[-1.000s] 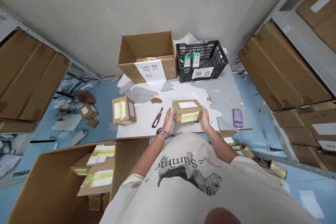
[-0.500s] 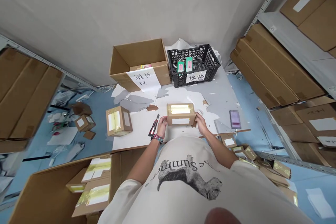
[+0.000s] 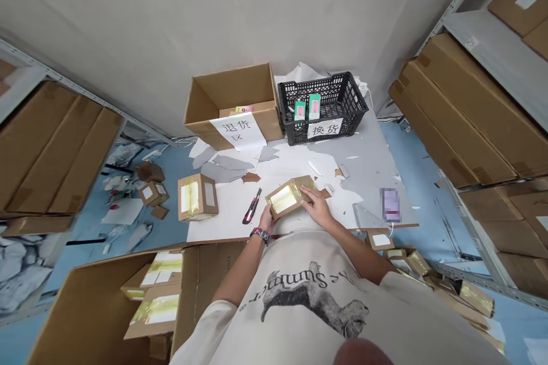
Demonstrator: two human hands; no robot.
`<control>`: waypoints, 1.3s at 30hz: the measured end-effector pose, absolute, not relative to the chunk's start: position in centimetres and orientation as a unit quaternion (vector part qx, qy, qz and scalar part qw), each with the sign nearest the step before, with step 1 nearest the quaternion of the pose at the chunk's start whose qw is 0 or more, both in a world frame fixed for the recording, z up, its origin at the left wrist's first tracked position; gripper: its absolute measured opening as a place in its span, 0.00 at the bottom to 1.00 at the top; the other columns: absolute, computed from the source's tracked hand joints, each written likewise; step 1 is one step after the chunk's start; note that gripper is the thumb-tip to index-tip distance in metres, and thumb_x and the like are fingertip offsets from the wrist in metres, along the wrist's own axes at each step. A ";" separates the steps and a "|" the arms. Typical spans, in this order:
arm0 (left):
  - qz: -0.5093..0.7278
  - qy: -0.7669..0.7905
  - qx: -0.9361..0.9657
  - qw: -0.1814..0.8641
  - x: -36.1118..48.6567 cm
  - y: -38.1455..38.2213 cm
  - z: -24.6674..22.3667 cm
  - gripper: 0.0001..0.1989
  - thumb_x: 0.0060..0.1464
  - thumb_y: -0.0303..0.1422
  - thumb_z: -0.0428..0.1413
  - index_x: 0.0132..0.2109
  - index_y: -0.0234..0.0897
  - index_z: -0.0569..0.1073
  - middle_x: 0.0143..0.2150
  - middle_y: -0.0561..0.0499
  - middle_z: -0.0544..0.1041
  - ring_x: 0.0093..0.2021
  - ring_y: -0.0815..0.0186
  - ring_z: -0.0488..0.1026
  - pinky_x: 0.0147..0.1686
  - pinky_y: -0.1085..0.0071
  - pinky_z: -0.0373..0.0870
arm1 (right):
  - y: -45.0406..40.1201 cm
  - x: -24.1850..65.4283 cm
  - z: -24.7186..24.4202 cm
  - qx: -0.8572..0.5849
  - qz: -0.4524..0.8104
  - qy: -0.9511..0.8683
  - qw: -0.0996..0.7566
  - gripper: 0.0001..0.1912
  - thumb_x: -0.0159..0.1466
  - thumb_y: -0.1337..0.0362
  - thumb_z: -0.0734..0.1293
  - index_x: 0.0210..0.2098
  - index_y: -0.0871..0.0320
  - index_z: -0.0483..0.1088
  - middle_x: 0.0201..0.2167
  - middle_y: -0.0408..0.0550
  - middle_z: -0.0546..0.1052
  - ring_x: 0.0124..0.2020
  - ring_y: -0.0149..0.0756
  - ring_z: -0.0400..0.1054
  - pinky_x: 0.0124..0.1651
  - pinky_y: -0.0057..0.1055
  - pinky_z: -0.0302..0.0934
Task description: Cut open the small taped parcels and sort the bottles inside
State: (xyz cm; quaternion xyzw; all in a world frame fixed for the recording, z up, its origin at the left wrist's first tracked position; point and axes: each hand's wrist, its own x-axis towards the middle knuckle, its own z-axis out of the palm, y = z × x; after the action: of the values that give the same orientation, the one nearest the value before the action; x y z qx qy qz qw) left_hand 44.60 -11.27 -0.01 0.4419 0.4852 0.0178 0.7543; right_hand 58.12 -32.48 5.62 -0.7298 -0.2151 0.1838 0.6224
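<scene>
A small taped cardboard box (image 3: 284,198) with a white label is tilted between my two hands over the table (image 3: 226,228). My left hand (image 3: 267,220), with a patterned watch at the wrist, grips its lower left end. The fingers of my right hand (image 3: 317,207) lie across the box's right part, on the yellowish tape. Just left of my left hand a red and black utility knife (image 3: 252,206) rests on the table. Farther left stands another taped box (image 3: 197,198) with white labels.
An open carton (image 3: 233,91) with a paper sign stands at the back, beside a black plastic crate (image 3: 323,108) holding two green-and-pink packs. A phone (image 3: 390,205) lies at right. A large carton (image 3: 98,308) with parcels is at lower left. Shelves of boxes (image 3: 458,108) flank the table.
The box has been turned and tilted, its right end now raised away from me. My right hand has moved from its right end onto its top. The view has shifted slightly.
</scene>
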 end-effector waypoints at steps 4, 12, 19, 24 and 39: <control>0.019 0.535 0.359 0.764 43.8 -11.0 0.5 0.36 0.68 0.68 0.50 0.61 0.45 0.79 0.52 0.41 0.87 0.53 0.52 0.86 0.49 0.56 0.84 | -30.4 57.3 8.2 -0.724 0.172 -0.304 0.595 0.27 0.69 0.61 0.72 0.66 0.38 0.82 0.70 0.43 0.80 0.77 0.56 0.66 0.85 0.63 0.46; 0.060 0.511 0.383 0.768 44.4 -9.0 2.1 0.30 0.66 0.61 0.59 0.60 0.44 0.81 0.55 0.42 0.87 0.50 0.57 0.86 0.49 0.62 0.84 | -30.6 59.7 8.8 -0.742 0.150 -0.298 0.581 0.33 0.69 0.62 0.68 0.72 0.41 0.77 0.69 0.49 0.77 0.72 0.54 0.70 0.79 0.54 0.62; 0.094 0.374 0.478 0.789 45.1 -9.8 3.9 0.34 0.56 0.41 0.70 0.68 0.45 0.76 0.70 0.42 0.80 0.64 0.53 0.80 0.59 0.61 0.80 | -31.0 61.7 8.7 -0.727 0.129 -0.161 0.655 0.22 0.73 0.46 0.72 0.62 0.46 0.77 0.70 0.54 0.76 0.72 0.56 0.69 0.78 0.55 0.61; 0.160 0.328 0.524 0.769 46.3 -10.1 4.4 0.31 0.51 0.33 0.68 0.62 0.45 0.75 0.70 0.43 0.77 0.70 0.53 0.75 0.62 0.61 0.76 | -31.9 64.2 7.9 -0.732 0.140 -0.101 0.660 0.31 0.75 0.38 0.67 0.69 0.47 0.74 0.71 0.54 0.74 0.74 0.53 0.67 0.78 0.51 0.61; 0.130 0.400 0.556 0.717 44.0 -14.2 -1.3 0.28 0.70 0.59 0.56 0.62 0.44 0.72 0.68 0.40 0.78 0.68 0.54 0.77 0.64 0.55 0.76 | -33.8 62.1 0.5 -0.740 0.195 -0.017 0.643 0.30 0.64 0.36 0.71 0.52 0.53 0.73 0.55 0.54 0.84 0.57 0.49 0.77 0.62 0.43 0.71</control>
State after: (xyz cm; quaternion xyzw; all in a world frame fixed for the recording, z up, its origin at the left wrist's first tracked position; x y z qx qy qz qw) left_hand 43.99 -14.16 -1.35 0.5561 0.4000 0.1297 0.7168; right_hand 62.05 -33.77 0.48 -0.7403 -0.0167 0.1945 0.6433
